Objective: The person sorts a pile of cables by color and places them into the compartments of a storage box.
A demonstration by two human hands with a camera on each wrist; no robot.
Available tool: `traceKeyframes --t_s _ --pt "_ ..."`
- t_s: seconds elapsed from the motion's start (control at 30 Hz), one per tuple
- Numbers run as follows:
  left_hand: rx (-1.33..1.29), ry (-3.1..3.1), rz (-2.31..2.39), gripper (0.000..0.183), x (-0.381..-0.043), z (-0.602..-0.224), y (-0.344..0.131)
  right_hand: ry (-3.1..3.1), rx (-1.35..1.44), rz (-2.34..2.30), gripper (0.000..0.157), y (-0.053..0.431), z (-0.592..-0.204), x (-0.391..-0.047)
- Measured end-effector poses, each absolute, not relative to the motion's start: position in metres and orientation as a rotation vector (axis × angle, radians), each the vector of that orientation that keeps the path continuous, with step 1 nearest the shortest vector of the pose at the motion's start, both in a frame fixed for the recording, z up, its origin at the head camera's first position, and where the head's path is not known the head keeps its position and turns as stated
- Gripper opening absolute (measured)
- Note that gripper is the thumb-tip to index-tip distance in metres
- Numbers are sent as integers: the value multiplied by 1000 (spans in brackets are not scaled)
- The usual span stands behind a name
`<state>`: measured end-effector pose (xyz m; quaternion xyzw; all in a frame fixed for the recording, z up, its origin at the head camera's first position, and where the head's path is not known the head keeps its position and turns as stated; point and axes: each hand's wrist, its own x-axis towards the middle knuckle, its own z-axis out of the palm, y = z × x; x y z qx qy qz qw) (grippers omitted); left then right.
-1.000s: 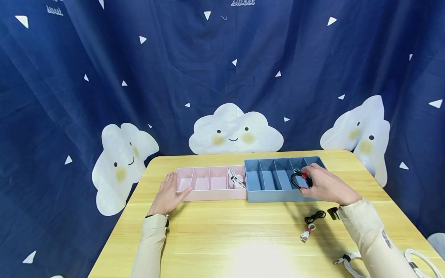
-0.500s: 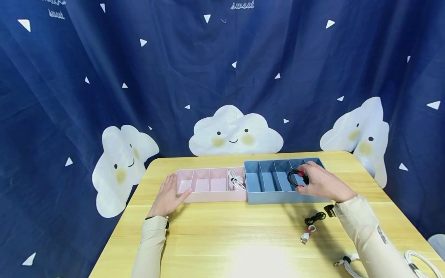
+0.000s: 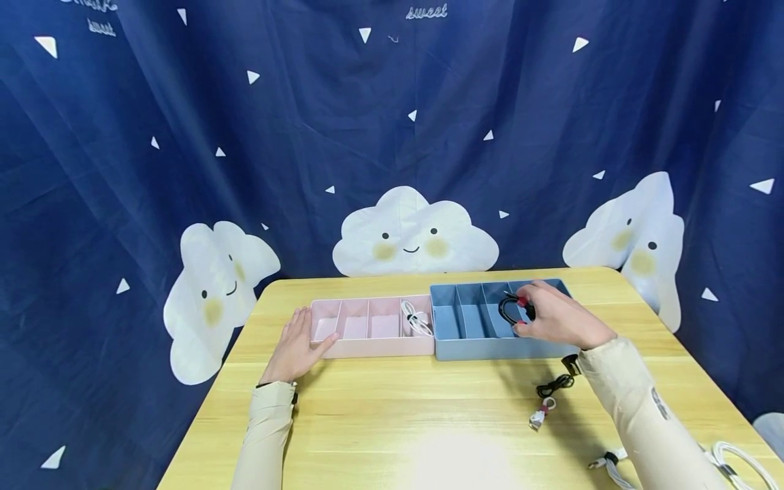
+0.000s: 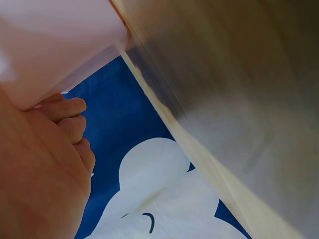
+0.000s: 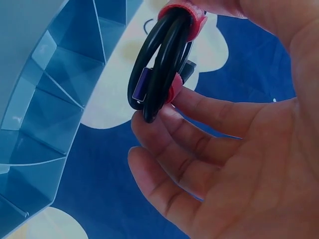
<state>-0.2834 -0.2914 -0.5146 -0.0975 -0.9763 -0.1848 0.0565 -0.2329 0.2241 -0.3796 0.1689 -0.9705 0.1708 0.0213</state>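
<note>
My right hand pinches a coiled black cable between thumb and fingers. Red ties wrap the coil, and a plug with a purple-blue inside shows within it. In the head view this coil hangs over the right-hand compartments of a blue divided box. My left hand rests against the left end of a pink divided box, its fingers extended along the side and its thumb at the front. A coiled white cable lies in the pink box's rightmost compartment.
The boxes stand end to end on a wooden table. In front of the blue box lie a small black cable and a short white cable. Farther right are white cables, one partly behind my right sleeve. A dark blue curtain hangs behind.
My right hand has moved left over the blue box, carrying the black cable with it. My left hand stays at the pink box. The head view has shifted slightly.
</note>
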Motion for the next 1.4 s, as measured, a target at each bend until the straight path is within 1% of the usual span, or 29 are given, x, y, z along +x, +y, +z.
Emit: traceKeyframes --t_s 0.2,0.47,0.53,0.63,0.7,0.87,1.2,1.4 --pt "-295 -2964 -557 107 -283 -515 -291 -2983 561 522 53 219 -377 -236" --pt "-297 -2969 -550 108 -285 -516 -292 -2990 566 486 54 213 -372 -241" --pt "-299 -2972 -554 108 -285 -516 -292 -2981 572 479 50 211 -371 -243" --pt "-297 -2969 -551 108 -285 -515 -292 -2965 591 483 38 208 -371 -246" --pt "-297 -2967 -545 107 -285 -515 -292 -2962 594 486 36 207 -371 -248" --pt "-299 -2964 -543 106 -285 -513 -292 -2984 582 481 44 204 -370 -251" --pt "-299 -2970 -551 107 -285 -513 -292 -2994 582 464 41 196 -368 -259" --pt "-309 -2949 -551 106 -285 -515 -292 -2998 578 454 44 191 -368 -262"
